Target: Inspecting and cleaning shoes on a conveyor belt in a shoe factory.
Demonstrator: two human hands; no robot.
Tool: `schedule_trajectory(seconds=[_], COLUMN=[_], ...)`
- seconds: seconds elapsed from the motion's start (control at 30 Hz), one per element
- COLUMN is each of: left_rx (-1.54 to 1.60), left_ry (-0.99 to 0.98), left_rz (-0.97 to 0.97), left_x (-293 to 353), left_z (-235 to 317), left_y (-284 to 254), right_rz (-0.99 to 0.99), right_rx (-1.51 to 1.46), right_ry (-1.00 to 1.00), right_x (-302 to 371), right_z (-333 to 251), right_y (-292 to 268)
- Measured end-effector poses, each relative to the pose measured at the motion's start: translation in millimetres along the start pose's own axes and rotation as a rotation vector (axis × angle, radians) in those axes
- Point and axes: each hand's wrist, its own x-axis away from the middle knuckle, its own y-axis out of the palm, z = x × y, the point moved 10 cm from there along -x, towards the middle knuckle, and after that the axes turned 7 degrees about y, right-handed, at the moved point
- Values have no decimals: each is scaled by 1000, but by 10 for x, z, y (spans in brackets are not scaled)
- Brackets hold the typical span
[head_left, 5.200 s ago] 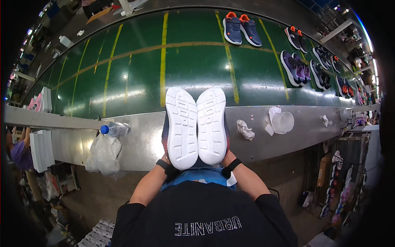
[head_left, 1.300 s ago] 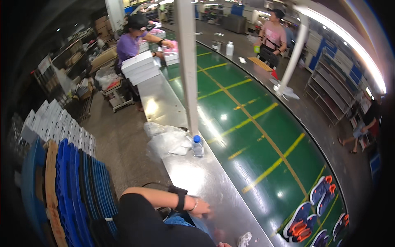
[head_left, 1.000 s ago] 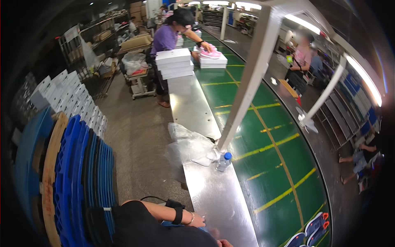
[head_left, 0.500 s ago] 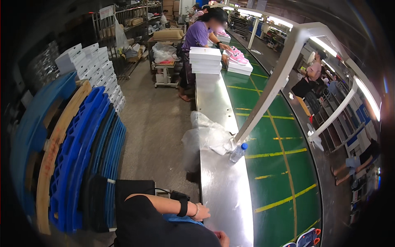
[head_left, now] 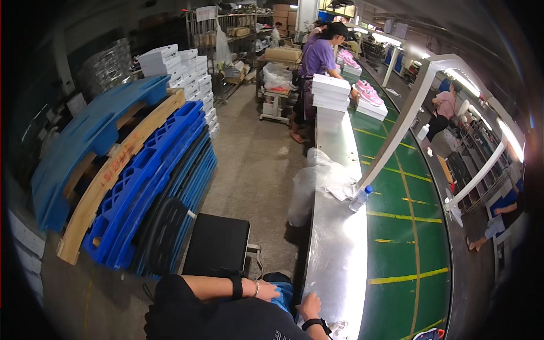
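Observation:
My left hand lies on the blue cloth over my lap, holding nothing; a black band and a thin bracelet are on that wrist. My right hand rests on the near edge of the steel table, fingers spread and with nothing in them, a black watch on its wrist. The sole of a shoe peeks in at the bottom edge on the green conveyor belt, apart from both hands.
Blue plastic pallets and a wooden pallet lean at the left beside a black seat. A plastic bag and a water bottle sit on the table. Farther off, a person in purple stands by white boxes.
Five seconds ago both hands held up a pair of white-soled shoes; now they are low and hold nothing. The view has swung left, away from the belt toward the pallets.

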Motion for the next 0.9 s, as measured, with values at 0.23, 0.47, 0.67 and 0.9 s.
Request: schedule_trajectory(seconds=[0.23, 0.47, 0.67, 0.9], left_rx=[76, 480, 863, 686], left_ry=[-40, -180, -666, -620], left_rz=[31, 591, 443, 493], left_x=[57, -498, -1512, -1696], left_z=[102, -534, -1254, -1242], left_y=[130, -172, 253, 244], right_rz=[2, 71, 162, 87], right_rx=[-67, -77, -154, -137], right_ry=[-24, 0, -53, -67], right_x=[-102, -16, 22, -6], right_z=[-55, -97, -68, -73], right_y=[-23, -217, -226, -187])
